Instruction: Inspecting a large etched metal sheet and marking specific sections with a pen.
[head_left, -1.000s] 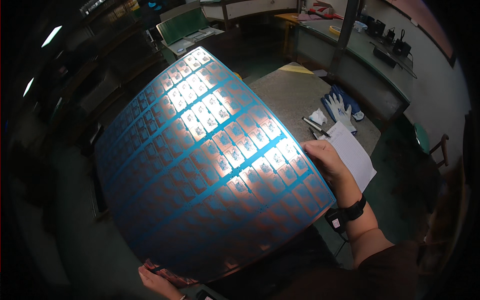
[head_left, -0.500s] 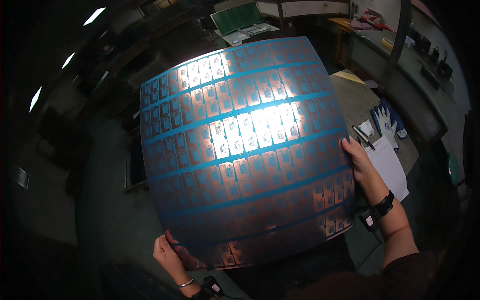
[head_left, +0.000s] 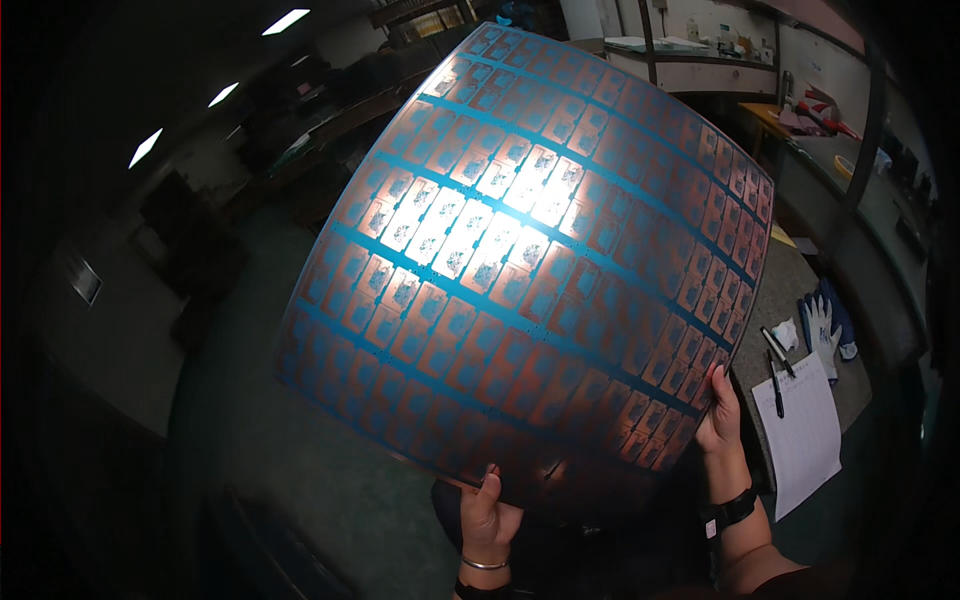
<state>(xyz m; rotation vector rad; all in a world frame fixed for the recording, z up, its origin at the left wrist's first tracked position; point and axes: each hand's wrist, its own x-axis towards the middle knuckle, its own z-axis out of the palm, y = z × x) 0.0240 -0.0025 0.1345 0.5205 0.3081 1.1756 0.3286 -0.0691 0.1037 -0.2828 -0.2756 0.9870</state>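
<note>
A large thin copper-and-blue circuit board panel (head_left: pixel 540 300), patterned with rows of repeated rectangles, fills the middle of the head view, tilted with its rows sloping down to the right. Bright light glares off its centre-left. My left hand (head_left: pixel 490 515) grips the panel's near edge, thumb on top. At the right edge, my right hand (head_left: pixel 722 415) holds on with the thumb over the face; its other fingers are mostly hidden behind. A silver bangle circles my left wrist and a black band my right.
To the right, a worktable (head_left: pixel 790 285) bears a lined paper sheet (head_left: pixel 803 435), pens (head_left: pixel 775 385), a crumpled white tissue (head_left: pixel 785 334) and blue-and-white gloves (head_left: pixel 822 335). A shelf (head_left: pixel 715 78) with bottles stands at the back. Dark floor (head_left: pixel 240 450) lies to the left.
The panel has turned clockwise, its far left corner rising. My left hand has moved right along the near edge; my right hand is lower. The table appears shifted right and down.
</note>
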